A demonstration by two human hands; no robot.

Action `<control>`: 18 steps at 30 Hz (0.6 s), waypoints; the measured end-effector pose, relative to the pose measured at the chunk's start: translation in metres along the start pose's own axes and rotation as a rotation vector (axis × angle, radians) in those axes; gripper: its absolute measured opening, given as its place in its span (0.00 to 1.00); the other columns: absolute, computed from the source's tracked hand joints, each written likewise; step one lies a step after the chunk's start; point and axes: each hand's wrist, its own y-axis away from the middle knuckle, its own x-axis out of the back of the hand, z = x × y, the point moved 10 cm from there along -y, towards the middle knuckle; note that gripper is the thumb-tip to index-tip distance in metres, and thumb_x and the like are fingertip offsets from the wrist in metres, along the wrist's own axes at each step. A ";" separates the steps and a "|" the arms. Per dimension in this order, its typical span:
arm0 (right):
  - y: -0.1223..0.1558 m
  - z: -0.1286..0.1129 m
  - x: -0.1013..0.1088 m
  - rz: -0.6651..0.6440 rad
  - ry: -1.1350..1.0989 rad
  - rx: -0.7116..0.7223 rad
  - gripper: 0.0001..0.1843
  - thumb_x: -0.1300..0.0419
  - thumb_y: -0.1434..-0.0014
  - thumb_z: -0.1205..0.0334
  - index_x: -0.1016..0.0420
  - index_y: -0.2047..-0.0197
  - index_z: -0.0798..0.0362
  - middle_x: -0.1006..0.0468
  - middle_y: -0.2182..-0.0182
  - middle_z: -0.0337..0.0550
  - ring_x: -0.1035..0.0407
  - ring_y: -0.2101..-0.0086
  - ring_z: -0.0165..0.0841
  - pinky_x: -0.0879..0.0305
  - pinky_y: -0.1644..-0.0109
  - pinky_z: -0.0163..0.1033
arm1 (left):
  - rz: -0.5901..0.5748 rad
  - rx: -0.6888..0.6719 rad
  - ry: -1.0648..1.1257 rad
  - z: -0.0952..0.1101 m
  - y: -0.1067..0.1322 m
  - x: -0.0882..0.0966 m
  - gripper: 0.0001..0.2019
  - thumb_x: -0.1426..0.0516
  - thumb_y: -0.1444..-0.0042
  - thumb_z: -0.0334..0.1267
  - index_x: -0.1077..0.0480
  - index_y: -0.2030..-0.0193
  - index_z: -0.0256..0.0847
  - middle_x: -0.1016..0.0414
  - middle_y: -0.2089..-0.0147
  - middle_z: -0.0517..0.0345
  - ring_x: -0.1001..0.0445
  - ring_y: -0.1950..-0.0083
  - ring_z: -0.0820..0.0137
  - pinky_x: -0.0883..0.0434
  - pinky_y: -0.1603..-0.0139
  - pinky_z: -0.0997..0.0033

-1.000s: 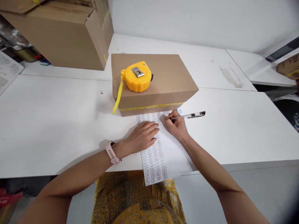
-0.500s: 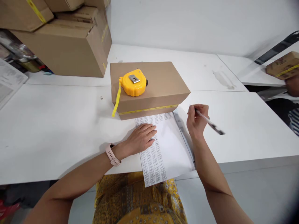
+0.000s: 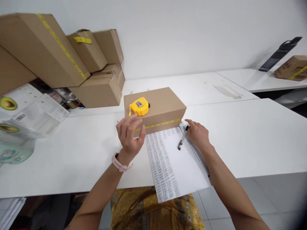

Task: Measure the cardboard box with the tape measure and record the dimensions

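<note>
My left hand [image 3: 130, 135], a pink watch band on its wrist, is raised in front of the box with fingers apart and loosely bent. It holds nothing and is just below the yellow tape measure [image 3: 141, 107], which lies on the closed cardboard box [image 3: 160, 99]. My right hand [image 3: 198, 135] is low over the right edge of the papers, fingers reaching toward the box's near right corner; its underside is hidden. A pen [image 3: 183, 138] lies on the sheet of paper [image 3: 184, 166] beside that hand, outside its grip. Rows of small handwriting cover the sheet's left part.
Stacked cardboard boxes [image 3: 96, 92] stand at the back left. A white carton with avocado pictures [image 3: 40, 115] and a greenish container [image 3: 16, 151] are at the left. A dark bottle [image 3: 279, 54] and a small box [image 3: 291, 67] sit at the far right of the white table [image 3: 240, 137].
My right hand has let go of the pen, now on the sheet, and turned palm down. My left hand has risen from the paper toward the tape measure. The view has shifted.
</note>
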 end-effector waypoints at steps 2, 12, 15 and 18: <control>0.000 0.007 0.006 0.065 -0.058 -0.054 0.27 0.49 0.40 0.75 0.28 0.39 0.50 0.17 0.59 0.47 0.26 0.60 0.40 0.46 0.70 0.40 | -0.052 0.149 -0.038 -0.021 -0.021 -0.008 0.26 0.37 0.40 0.40 0.37 0.36 0.43 0.31 0.35 0.41 0.34 0.34 0.49 0.38 0.34 0.41; 0.024 -0.001 0.093 0.663 -0.647 -0.024 0.16 0.50 0.34 0.61 0.23 0.52 0.52 0.20 0.62 0.49 0.26 0.63 0.38 0.31 0.63 0.42 | -0.333 0.714 0.478 -0.074 -0.032 -0.058 0.35 0.34 0.47 0.50 0.39 0.36 0.42 0.24 0.52 0.49 0.23 0.51 0.56 0.28 0.46 0.52; -0.004 -0.038 0.102 0.293 -1.121 -0.037 0.18 0.46 0.32 0.49 0.22 0.54 0.52 0.20 0.63 0.48 0.27 0.65 0.36 0.28 0.62 0.41 | -0.381 0.861 0.821 -0.059 -0.031 -0.062 0.28 0.41 0.42 0.54 0.36 0.40 0.41 0.24 0.53 0.50 0.22 0.55 0.61 0.25 0.55 0.60; -0.024 -0.107 0.098 -0.291 -1.451 0.006 0.28 0.49 0.33 0.37 0.21 0.58 0.53 0.19 0.63 0.49 0.25 0.65 0.35 0.27 0.59 0.41 | -0.435 0.913 0.949 -0.043 -0.039 -0.063 0.28 0.40 0.44 0.55 0.34 0.43 0.41 0.24 0.51 0.50 0.22 0.54 0.61 0.26 0.62 0.66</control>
